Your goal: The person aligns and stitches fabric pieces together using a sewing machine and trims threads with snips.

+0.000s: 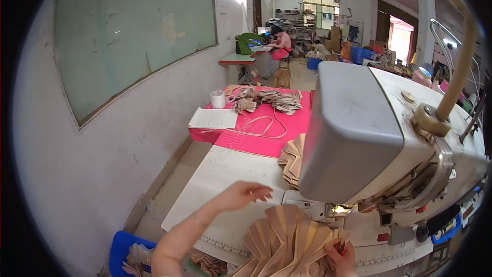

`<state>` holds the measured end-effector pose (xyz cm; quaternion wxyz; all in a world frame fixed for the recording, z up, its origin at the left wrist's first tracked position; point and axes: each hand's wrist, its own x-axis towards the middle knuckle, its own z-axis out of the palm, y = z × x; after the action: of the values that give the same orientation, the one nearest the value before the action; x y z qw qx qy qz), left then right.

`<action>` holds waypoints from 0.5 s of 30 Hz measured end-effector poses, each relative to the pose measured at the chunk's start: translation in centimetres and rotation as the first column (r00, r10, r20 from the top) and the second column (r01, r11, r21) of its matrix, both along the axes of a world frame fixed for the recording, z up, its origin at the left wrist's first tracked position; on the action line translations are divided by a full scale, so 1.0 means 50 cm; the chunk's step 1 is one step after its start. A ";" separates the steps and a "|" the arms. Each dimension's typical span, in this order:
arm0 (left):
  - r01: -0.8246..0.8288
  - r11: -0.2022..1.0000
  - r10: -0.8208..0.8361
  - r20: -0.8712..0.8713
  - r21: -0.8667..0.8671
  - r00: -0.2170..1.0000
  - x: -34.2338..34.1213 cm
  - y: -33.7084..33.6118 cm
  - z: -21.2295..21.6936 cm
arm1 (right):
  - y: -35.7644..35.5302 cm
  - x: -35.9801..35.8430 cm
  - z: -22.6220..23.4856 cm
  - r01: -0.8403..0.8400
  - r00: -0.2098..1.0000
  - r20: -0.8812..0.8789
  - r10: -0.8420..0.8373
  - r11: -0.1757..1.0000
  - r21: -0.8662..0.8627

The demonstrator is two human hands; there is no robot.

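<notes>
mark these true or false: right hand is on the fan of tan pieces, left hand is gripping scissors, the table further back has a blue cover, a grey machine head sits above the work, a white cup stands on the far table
1. The right hand rests on the fan of tan pieces. True.
2. The left hand grips scissors. False: it hangs over the white tabletop with fingers spread, holding nothing.
3. The far table has a blue cover. False: its cover is pink.
4. A grey machine head sits above the work. True.
5. A white cup stands on the far table. True, beside a white sheet of paper.
</notes>
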<state>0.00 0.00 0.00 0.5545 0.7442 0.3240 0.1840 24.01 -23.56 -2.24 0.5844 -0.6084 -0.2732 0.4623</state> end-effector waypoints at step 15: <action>0.249 0.966 -0.246 -0.053 0.072 0.968 0.156 -0.183 0.155 | 0.022 0.036 0.102 -0.284 0.954 0.137 0.268 0.953 0.108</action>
<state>7.81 -9.13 7.77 0.5364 0.8037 0.2332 0.1096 25.82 -22.48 2.86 0.5336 -0.5529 -0.4191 0.4837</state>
